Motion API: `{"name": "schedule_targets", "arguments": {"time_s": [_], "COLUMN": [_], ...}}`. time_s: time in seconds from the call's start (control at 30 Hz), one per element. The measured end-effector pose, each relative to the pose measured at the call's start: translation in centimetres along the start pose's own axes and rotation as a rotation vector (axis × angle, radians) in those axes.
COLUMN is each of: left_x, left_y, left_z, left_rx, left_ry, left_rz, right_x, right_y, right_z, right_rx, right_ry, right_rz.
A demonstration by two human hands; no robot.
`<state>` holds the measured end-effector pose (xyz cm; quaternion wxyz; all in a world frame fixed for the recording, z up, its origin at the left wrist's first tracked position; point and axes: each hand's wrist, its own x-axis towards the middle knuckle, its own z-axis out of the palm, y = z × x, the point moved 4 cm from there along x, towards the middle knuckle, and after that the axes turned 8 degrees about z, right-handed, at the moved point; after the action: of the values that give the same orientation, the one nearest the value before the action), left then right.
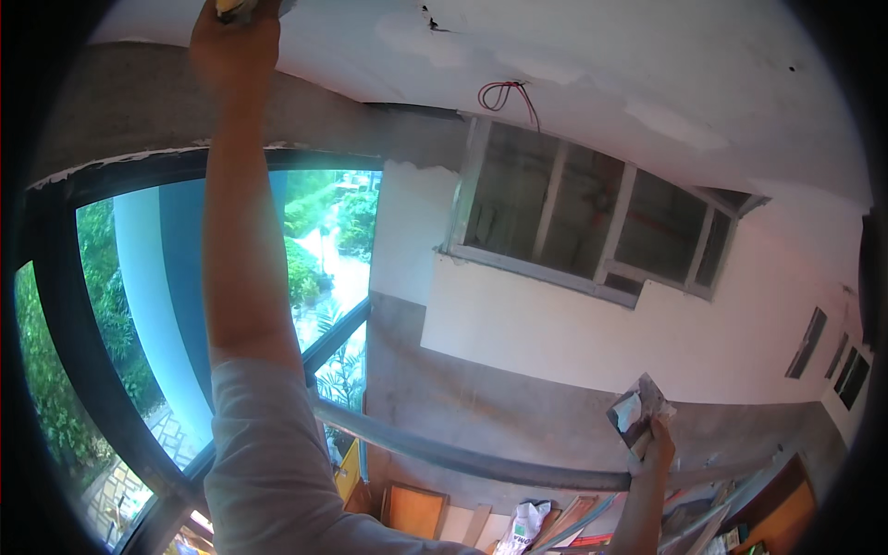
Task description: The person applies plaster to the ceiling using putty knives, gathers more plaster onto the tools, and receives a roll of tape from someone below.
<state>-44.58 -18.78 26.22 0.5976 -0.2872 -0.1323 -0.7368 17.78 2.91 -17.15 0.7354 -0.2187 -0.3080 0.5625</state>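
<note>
My left hand (231, 55) is raised to the upper edge of the view, closed on a tool (236, 9) with a yellowish part, mostly cut off, against the pale, patchy ceiling (583, 46). Lower on the right, my right hand (659, 439) grips a flat metal putty blade (636, 412) with white, paste-like material on it.
A dark-framed window (328, 222) shows greenery outside. Red wires (504, 92) hang from the ceiling near a framed wall opening (583, 213). A long metal bar (481, 458) crosses below, above wooden boards (412, 509), a white bag (523, 527) and other materials.
</note>
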Motion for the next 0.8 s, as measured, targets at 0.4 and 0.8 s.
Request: {"name": "schedule_targets", "arguments": {"time_s": [0.4,0.8], "left_x": [-24.9,-37.1], "left_y": [24.4,45.5], "left_z": [-0.2,-15.9], "left_rx": [-0.716,-1.025], "left_ry": [-1.535,-2.231], "left_rz": [-0.895,-1.228], "right_x": [-8.0,-24.9], "right_y": [-1.6,-4.3], "right_z": [2.6,-4.0], "right_rx": [0.089,0.217], "right_ry": [-0.143,-0.117], "right_rz": [0.229,0.147]}}
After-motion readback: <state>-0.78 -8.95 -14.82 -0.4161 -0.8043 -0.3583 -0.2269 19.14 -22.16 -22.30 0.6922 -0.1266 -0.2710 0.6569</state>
